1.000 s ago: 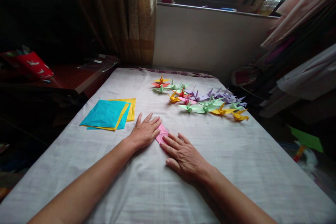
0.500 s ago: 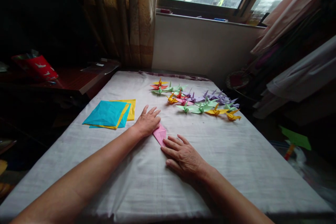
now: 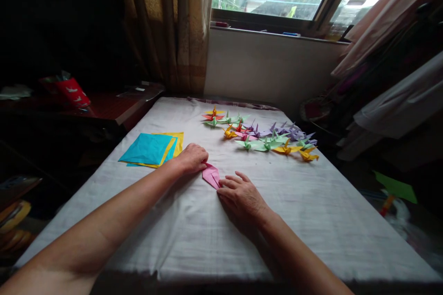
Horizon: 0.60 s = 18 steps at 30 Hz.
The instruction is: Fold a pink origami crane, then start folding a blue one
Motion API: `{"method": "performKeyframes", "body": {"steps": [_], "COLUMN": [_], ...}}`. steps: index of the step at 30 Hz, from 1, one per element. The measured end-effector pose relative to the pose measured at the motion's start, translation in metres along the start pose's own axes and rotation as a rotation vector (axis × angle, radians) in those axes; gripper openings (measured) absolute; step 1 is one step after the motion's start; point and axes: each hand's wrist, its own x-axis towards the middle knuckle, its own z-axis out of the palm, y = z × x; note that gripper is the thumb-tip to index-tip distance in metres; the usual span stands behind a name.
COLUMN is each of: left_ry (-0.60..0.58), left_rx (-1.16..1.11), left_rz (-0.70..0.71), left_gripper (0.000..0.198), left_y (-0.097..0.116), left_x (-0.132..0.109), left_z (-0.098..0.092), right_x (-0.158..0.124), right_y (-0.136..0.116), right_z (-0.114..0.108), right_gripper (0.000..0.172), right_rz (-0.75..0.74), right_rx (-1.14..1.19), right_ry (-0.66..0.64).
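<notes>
Left of the table [image 3: 294, 226], on a dark, reddish wooden desk [image 3: 105, 109], a red cup [image 3: 73, 93] with white marks. On the table's left part, a flat stack of paper sheets [image 3: 147, 147], blue and yellow, thin, slightly creased, fanned unevenly at the corners. Toward the table's middle, the left hand [image 3: 192, 157]: curls in at the fingers, closed on the far-left corner of the pink paper [image 3: 211, 176], with the thumb mostly hidden. Near the table's middle, between both hands, that same paper: lies folded into a smooth, kite-like piece, slants lengthwise from far left to near right, and points a narrow, split tip near right. Just right of the table's middle, the right hand [image 3: 244, 193]: stays loosely spread, touches that tip with the fingertips, grips nothing. Across the table's far-right part, in ragged rows, sharp-winged paper cranes [image 3: 266, 145], mint, orange, red, pink and purple.
</notes>
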Motion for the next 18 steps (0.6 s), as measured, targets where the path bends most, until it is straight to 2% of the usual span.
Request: {"method": "performKeyframes", "body": {"steps": [7, 11, 15, 18], "left_ry": [0.028, 0.066, 0.113, 0.144], "left_rx": [-0.095, -0.149, -0.18, -0.18], "left_rz": [-0.38, -0.504, -0.555, -0.559], "left_gripper": [0.025, 0.03, 0.031, 0.03], "left_y": [0.001, 0.009, 0.026, 0.037], "left_x": [-0.023, -0.038, -0.054, -0.062], "left_z": [-0.001, 0.004, 0.017, 0.025], "right_x": [-0.002, 0.008, 0.031, 0.039], "right_y": [0.002, -0.015, -0.037, -0.045], "right_z": [-0.001, 0.006, 0.018, 0.024], "right_gripper": [0.024, 0.046, 0.062, 0.067], "right_rz": [0.085, 0.204, 0.248, 0.252], "right_rx": [-0.036, -0.034, 0.009, 0.065], "right_ry": [0.065, 0.072, -0.059, -0.175]}}
